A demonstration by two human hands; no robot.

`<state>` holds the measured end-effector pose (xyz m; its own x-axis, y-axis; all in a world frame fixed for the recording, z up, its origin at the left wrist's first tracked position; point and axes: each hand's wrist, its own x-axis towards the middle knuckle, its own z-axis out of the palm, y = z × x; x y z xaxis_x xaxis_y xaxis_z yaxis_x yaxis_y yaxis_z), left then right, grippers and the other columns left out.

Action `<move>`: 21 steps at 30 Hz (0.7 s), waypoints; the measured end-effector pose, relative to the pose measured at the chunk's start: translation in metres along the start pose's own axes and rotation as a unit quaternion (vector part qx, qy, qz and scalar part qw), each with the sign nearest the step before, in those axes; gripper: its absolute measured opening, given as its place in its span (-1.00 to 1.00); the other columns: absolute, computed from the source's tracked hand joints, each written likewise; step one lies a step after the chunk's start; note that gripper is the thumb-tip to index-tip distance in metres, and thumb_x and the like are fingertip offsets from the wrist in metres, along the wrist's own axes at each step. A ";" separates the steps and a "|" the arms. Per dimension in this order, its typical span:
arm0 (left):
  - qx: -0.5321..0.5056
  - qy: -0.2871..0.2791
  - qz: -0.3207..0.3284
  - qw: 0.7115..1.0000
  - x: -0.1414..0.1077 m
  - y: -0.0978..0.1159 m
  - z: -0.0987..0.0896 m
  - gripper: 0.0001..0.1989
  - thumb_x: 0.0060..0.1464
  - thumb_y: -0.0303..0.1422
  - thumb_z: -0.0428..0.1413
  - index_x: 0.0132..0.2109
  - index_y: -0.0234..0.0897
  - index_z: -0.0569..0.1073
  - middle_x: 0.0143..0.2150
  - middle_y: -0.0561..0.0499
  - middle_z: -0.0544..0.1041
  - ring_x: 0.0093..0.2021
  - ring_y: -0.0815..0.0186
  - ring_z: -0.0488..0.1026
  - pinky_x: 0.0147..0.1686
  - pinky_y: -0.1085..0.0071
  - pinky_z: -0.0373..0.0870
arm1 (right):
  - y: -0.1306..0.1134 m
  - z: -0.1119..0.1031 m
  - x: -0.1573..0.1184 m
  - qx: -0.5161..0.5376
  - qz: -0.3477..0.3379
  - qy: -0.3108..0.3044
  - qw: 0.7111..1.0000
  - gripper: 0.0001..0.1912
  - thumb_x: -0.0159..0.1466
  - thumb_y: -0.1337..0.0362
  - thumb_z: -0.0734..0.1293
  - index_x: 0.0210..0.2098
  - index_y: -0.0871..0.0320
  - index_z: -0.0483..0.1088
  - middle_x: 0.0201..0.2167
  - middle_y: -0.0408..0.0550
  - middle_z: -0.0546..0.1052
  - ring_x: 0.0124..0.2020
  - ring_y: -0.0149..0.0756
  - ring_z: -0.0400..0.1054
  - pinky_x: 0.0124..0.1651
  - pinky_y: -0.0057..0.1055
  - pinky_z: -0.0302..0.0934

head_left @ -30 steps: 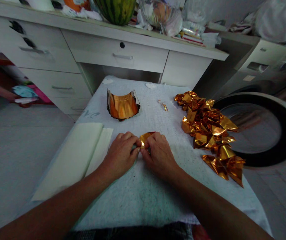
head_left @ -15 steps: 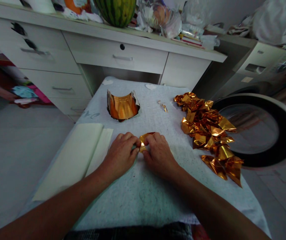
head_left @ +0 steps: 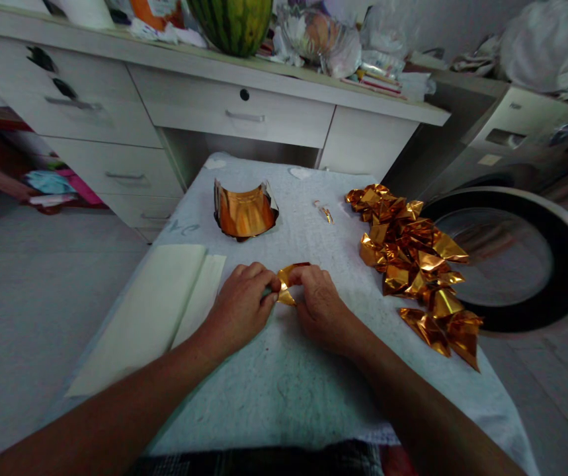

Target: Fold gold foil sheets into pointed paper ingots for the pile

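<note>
Foil [head_left: 286, 297], glossy, creased and copper-gold, is pinched between the left hand's [head_left: 244, 297] thumb and fingers above speckled cloth [head_left: 284, 403]. The right hand [head_left: 323, 304] curls against it at three o'clock; whether that hand grips, I cannot tell. Also toward three, crumpled, angular wrappers [head_left: 415, 254] heap up; a curled metallic sheet [head_left: 246, 213] stands at eleven; smooth, pale paper [head_left: 149, 304] lies near nine.

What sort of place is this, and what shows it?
Probably a home: a grey metal washing machine, a round green striped watermelon and white flat-fronted drawers.
</note>
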<state>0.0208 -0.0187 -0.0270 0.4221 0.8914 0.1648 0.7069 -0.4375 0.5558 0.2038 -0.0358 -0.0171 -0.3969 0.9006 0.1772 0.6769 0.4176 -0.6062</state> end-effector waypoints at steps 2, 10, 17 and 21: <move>-0.003 0.001 0.004 1.000 0.000 0.000 0.000 -0.90 0.10 -0.50 0.07 -0.26 -0.21 0.43 -0.23 -0.01 0.44 -0.15 0.16 0.34 -0.14 0.22 0.26 | 0.001 -0.002 -0.001 0.006 -0.002 0.005 1.000 -0.49 -0.09 0.60 0.15 -0.14 0.15 0.22 -0.10 0.05 0.37 -0.07 -0.16 0.20 0.00 -0.17 0.14; -0.006 0.004 0.005 1.000 0.000 0.000 0.000 -0.87 0.07 -0.51 0.04 -0.26 -0.21 0.43 -0.22 -0.01 0.45 -0.15 0.17 0.35 -0.14 0.22 0.28 | -0.004 -0.017 -0.002 0.105 0.013 0.150 0.983 -0.86 0.12 0.47 0.22 -0.37 0.12 0.26 -0.41 -0.17 0.34 -0.38 -0.36 0.23 -0.32 -0.42 0.11; -0.012 -0.003 0.008 1.000 -0.001 0.002 -0.003 -0.93 0.13 -0.42 0.06 -0.26 -0.21 0.44 -0.21 -0.01 0.46 -0.14 0.16 0.35 -0.10 0.19 0.27 | 0.023 -0.023 0.013 0.051 0.108 0.246 0.962 -0.82 0.32 0.28 0.18 -0.33 0.14 0.39 -0.37 -0.09 0.40 -0.28 -0.27 0.28 -0.18 -0.32 0.15; -0.015 0.003 0.012 1.000 0.000 0.002 -0.003 -0.88 0.21 -0.38 0.02 -0.27 -0.22 0.44 -0.21 -0.02 0.46 -0.14 0.16 0.35 -0.11 0.19 0.27 | 0.040 -0.017 0.021 -0.017 0.126 0.179 0.976 -0.75 0.34 0.25 0.20 -0.34 0.15 0.49 -0.33 -0.02 0.42 -0.17 -0.19 0.28 -0.01 -0.21 0.11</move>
<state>0.0204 -0.0196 -0.0231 0.4354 0.8816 0.1824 0.6791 -0.4546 0.5763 0.2334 0.0024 -0.0243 0.0227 0.9570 0.2892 0.7472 0.1760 -0.6409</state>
